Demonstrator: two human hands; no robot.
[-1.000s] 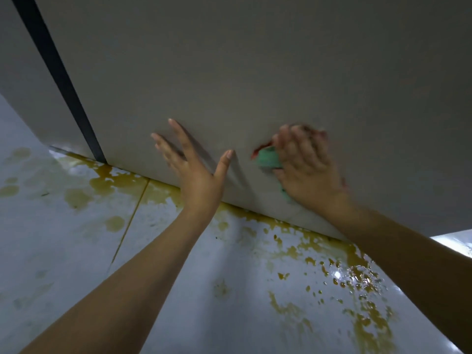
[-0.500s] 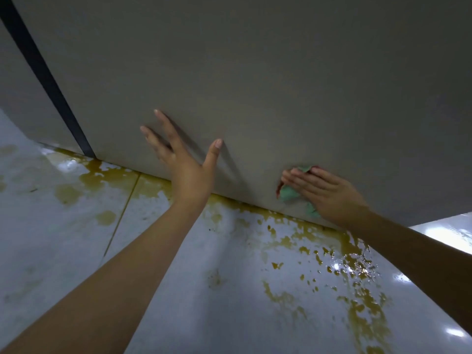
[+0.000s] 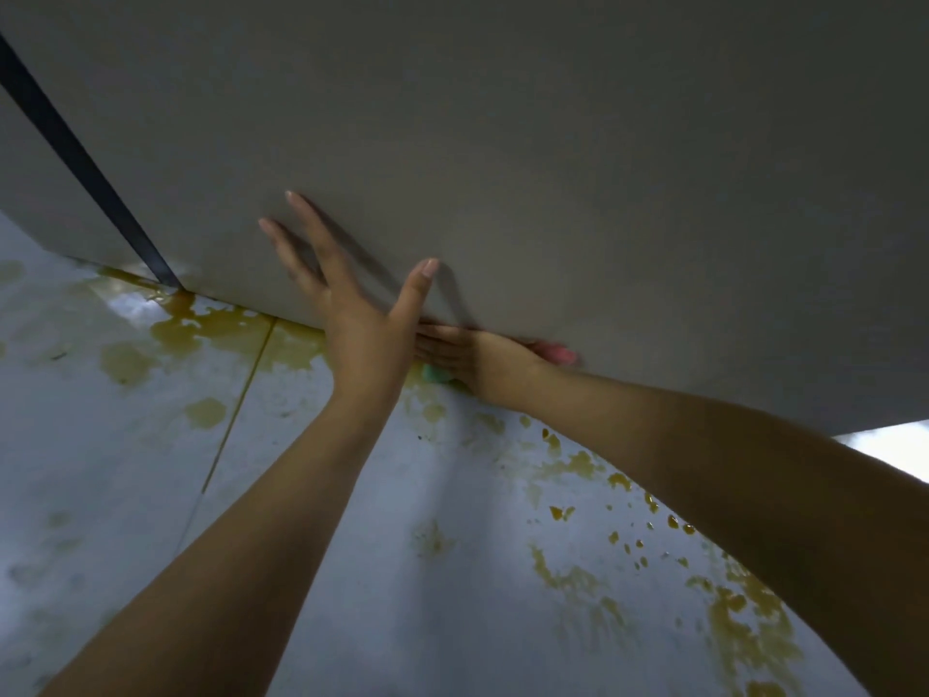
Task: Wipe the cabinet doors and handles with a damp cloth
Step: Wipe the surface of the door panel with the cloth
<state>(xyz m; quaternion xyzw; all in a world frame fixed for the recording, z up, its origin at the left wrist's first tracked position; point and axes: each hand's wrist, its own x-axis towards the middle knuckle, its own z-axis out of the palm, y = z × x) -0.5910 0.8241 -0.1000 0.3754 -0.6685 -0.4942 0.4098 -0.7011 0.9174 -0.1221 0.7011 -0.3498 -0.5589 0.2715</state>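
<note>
While the wipe ran along the door's bottom edge, the scene read as follows.
Left hand: the left hand point(image 3: 364, 339) lay flat on the cabinet door point(image 3: 553, 168), fingers straight and spread, thumb out toward the other hand, bracing and holding nothing.
Right hand: the right hand point(image 3: 470, 362) sat just beside and partly behind the left, fingers extended, pressing the cloth against the door's lowest strip; motion blur softened its outline.
Cloth: the damp cloth point(image 3: 555, 353) showed pink beyond the right hand and green beneath its palm, trapped between hand and door.
Floor: the tiled floor point(image 3: 352, 570) below both hands carried yellow-brown spills, thickest along the door's base.
Neighbouring door: a dark gap point(image 3: 85, 178) far to the left hand's outer side marked the next panel.
Progress: judged mid-task; the lower edge was being wiped, no handle appeared, and the other door and handles seemed left to do.
</note>
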